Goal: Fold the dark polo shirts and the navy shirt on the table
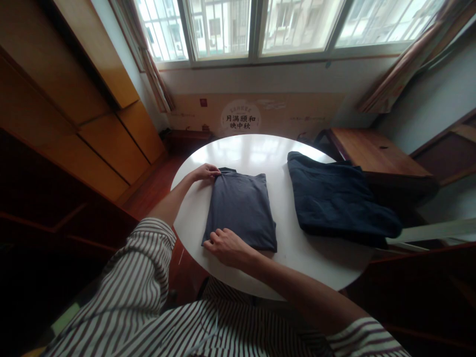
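A folded grey garment, squarish and fairly flat, lies on the white oval table. At its far left corner my left hand pinches the cloth between thumb and fingers. A bit of darker cloth shows at the far edge beside those fingertips. My right hand rests at the near left corner, its fingers curled down onto the edge of the garment. The right thumb is mostly hidden under the hand.
A dark navy folded garment lies on the table's right side and hangs over its edge. Behind it on the right stands a wooden desk. Wooden cabinets line the left, and windows run along the far wall.
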Available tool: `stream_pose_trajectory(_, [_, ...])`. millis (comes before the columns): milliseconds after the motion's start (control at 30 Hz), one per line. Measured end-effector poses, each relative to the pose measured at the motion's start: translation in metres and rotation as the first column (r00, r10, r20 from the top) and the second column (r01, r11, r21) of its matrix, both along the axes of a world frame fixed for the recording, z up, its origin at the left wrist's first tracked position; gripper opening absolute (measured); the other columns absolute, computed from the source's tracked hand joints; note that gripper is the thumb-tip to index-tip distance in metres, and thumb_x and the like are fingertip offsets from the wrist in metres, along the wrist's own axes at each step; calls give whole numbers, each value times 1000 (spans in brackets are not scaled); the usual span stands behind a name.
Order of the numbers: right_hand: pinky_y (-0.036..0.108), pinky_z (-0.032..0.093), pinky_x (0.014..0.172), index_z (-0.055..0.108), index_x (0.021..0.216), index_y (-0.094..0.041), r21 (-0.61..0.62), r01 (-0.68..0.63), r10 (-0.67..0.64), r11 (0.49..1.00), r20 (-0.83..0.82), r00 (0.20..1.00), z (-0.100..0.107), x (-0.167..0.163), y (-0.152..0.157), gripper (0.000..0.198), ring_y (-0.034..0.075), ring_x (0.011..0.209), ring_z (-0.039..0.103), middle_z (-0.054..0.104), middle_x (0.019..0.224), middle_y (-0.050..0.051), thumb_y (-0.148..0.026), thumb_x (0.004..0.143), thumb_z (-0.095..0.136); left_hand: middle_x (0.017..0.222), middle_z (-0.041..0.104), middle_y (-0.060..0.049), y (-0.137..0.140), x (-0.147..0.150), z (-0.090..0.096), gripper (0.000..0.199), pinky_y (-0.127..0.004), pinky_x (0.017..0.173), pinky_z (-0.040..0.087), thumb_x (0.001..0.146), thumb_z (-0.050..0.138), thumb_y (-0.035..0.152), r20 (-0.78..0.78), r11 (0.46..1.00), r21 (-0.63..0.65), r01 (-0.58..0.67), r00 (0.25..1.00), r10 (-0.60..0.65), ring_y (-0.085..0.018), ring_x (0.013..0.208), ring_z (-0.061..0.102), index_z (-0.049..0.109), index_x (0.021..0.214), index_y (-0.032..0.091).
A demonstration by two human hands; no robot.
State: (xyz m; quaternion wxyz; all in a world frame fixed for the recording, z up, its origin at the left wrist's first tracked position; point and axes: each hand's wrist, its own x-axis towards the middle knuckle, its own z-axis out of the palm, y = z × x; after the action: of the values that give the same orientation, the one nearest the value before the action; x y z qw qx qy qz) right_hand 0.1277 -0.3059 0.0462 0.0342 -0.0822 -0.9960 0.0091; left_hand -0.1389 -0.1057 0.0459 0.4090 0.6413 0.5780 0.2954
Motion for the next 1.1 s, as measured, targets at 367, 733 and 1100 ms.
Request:
stream_pose_trajectory(367, [33, 44, 66, 58, 102, -19, -11, -33, 33, 999, 8, 999, 3, 3, 1, 11, 21, 79, 59, 62, 90, 7, -17, 97, 48, 64, 64, 0, 7, 0, 7, 46, -24, 62, 43, 63, 74, 57, -139, 998, 19, 52, 989, -49, -12, 60, 51, 73, 78, 14])
stream_pose_trajectory(733, [27, 37, 62, 60, 83, -17, -318, 70, -117, 946, -131, 984, 49, 26, 28, 20, 15, 66, 57, 66, 80, 4, -19, 96, 45, 107, 64, -14, -71, 94, 54, 25, -34, 80, 48, 91, 50, 27, -665, 921, 337, 194, 741, 87, -25, 90, 62, 70, 102, 15])
stream_pose_trajectory(1100, [23, 46, 64, 70, 83, -10, -624, 616, -778, 481, 22, 629, 70, 67, 233, 14, 12, 63, 56, 66, 75, 7, -24, 82, 70, 83, 66, -17, -195, 228, 20, 44, -34, 54, 40, 92, 47, 62, -722, 790, 195, 581, 630, -285, -27, 68, 66, 63, 95, 22])
